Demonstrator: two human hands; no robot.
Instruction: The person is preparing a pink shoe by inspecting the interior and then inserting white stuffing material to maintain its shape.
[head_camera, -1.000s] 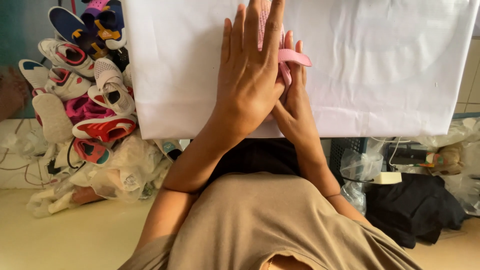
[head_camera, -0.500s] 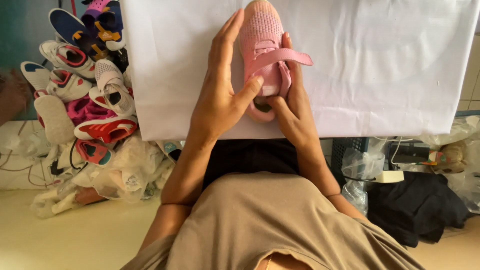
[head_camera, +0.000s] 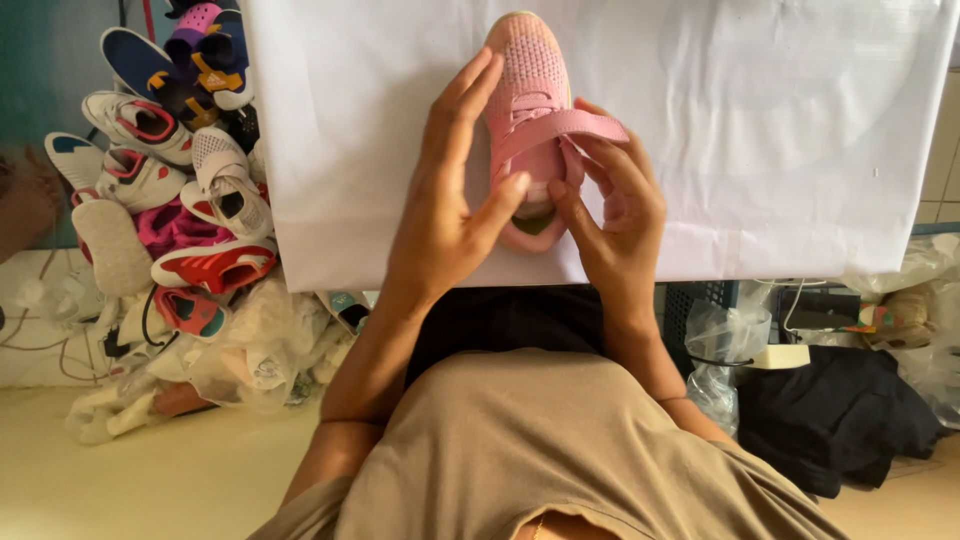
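Holding a small pink knit shoe (head_camera: 530, 110) over a white sheet (head_camera: 780, 140) on the worktop, head view: left hand (head_camera: 450, 210) cups its side, grip closed with thumb at the heel; right hand (head_camera: 615, 215) grips the other side, fingers under the loose pink strap (head_camera: 560, 125). Best to keep the sole flat and the heel steady while handling the strap. A shoe pile (head_camera: 170, 170) sits left, black cloth (head_camera: 840, 410) right.

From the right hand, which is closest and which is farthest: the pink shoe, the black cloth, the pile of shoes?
1. Pink shoe: touching the right hand, on the white sheet.
2. Black cloth: lower right, on the floor.
3. Pile of shoes: far left, beyond the left hand.
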